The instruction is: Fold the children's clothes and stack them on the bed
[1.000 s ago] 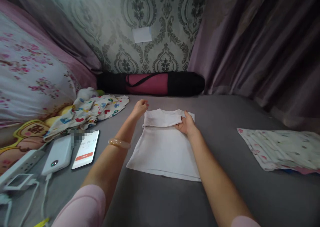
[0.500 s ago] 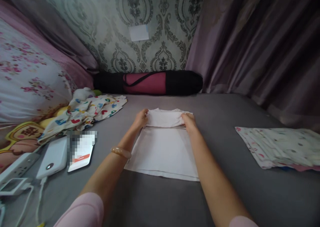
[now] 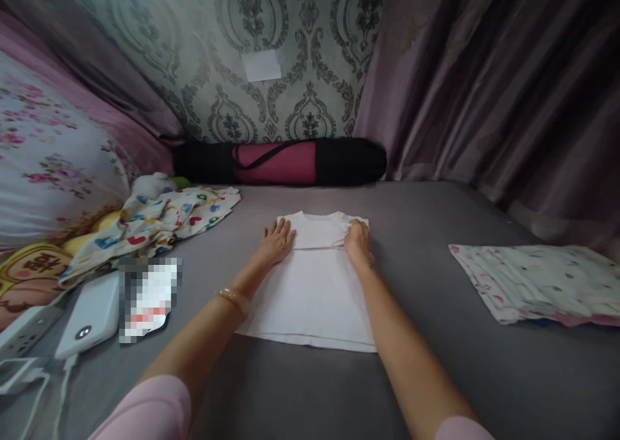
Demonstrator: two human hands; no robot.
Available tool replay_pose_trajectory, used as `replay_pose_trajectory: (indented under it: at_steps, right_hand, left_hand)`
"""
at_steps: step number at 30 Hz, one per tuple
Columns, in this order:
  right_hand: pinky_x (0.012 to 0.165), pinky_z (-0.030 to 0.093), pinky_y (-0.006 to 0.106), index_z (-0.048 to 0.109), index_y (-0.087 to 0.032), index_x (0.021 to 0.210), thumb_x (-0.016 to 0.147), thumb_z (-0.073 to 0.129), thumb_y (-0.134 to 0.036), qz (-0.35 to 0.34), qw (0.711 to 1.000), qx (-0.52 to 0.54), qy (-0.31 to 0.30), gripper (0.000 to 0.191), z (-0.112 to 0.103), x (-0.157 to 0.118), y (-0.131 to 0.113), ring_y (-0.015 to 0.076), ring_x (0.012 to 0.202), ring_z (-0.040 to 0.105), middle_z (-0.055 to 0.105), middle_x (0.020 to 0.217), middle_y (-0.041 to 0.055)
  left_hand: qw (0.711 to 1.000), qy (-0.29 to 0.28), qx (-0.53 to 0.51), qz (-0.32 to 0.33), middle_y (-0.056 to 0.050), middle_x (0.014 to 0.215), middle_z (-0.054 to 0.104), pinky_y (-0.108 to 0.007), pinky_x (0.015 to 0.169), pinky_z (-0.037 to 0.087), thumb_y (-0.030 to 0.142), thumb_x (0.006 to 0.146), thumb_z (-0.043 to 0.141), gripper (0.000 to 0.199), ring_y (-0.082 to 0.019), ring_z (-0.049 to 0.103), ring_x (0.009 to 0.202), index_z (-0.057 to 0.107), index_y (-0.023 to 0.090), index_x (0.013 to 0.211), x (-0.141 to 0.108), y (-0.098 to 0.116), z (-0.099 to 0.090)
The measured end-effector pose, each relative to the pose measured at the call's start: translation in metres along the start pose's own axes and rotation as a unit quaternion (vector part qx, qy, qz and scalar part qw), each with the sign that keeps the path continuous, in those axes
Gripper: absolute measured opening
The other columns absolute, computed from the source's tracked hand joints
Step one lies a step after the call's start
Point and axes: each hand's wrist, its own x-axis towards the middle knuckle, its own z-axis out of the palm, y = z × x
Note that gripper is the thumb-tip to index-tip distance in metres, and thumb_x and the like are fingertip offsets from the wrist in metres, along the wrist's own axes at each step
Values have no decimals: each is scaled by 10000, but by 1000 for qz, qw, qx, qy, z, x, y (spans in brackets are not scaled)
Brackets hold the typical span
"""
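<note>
A white shirt lies spread on the grey bed sheet, its lower hem toward me. Its upper part forms a folded band just below the neckline. My left hand rests flat on the left end of that band, fingers stretched out and apart. At the band's right end, my right hand has its fingers curled and closed on the cloth. Its fingertips are partly hidden, and my right forearm covers some of the shirt's right side.
Folded patterned clothes lie at the right. On the left are a colourful printed cloth, a phone, a white power bank and a power strip with cables. A long black and red bag lies along the wall.
My left hand has gone from gripping the band's left edge to lying flat on it. My right hand stays at the right end, its fingers more curled. The view has shifted slightly.
</note>
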Motion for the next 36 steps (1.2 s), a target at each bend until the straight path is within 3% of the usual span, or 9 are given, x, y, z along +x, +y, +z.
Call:
replay_pose_trajectory:
  at_steps: [4,10,13,16,20,24,27,36]
  right_hand:
    - [955,359,368,581,-60,1117,838,316,26,-6,997,-78,12,395,-3,-8,-6,285,1095,504,568,1137,209]
    - [857,406,383,557,-112,1175,882,316,-36,33,993,-101,42,387,-8,-14,-6,299,1084,489,518,1203,207]
    - [851,420,387,588,-112,1160,898,300,-53,41,992,-115,10,394,-13,-10,-4,306,1113,490,529,1204,218]
    - [861,429,373,601,-95,1178,896,322,-59,30,990,-126,-55,398,-22,0,-4,306,1143,505,542,1225,226]
    - [921,409,353,636,-110,1163,907,353,-99,1,987,-127,-100,381,-29,10,-10,281,1147,538,596,1212,196]
    - [1104,222,421,445,-91,1393,983,297,-305,-93,981,-143,-90,485,-15,6,-11,286,1381,295,397,1472,173]
    - [1146,93,452,283,-6,1467,982,252,-454,-107,978,-155,-94,661,2,2,-6,296,1442,121,237,1547,195]
    - [1135,120,472,295,-20,1468,957,280,-476,-118,976,-164,-74,685,16,3,8,339,1410,198,262,1538,190]
  left_hand:
    - [1000,-6,-2,-6,-92,1582,181,-529,1149,100,501,949,148,650,-306,129,1453,269,173,1497,2,-2,1]
    - [1000,-27,-4,-8,-107,1587,150,-551,1143,102,503,949,145,662,-318,97,1456,233,158,1507,6,-4,3]
    - [999,-45,2,1,-118,1582,178,-563,1121,164,497,951,198,616,-331,138,1447,288,198,1483,13,-8,-2]
    - [999,-43,7,19,-131,1538,306,-537,1085,267,450,961,243,521,-309,268,1411,421,217,1392,18,-10,-14]
    - [999,-2,7,40,-157,1516,335,-528,1110,224,414,983,204,507,-277,270,1409,416,169,1373,13,0,-24]
    - [991,1,53,120,-152,1531,310,-519,1142,139,426,984,237,520,-287,208,1434,406,149,1391,5,13,-16]
    - [986,0,87,141,-175,1541,276,-491,1152,119,454,985,208,595,-311,167,1443,342,102,1445,5,13,-5]
    - [992,-9,48,113,-163,1562,216,-458,1153,142,589,949,150,737,-315,144,1447,253,104,1496,12,0,7]
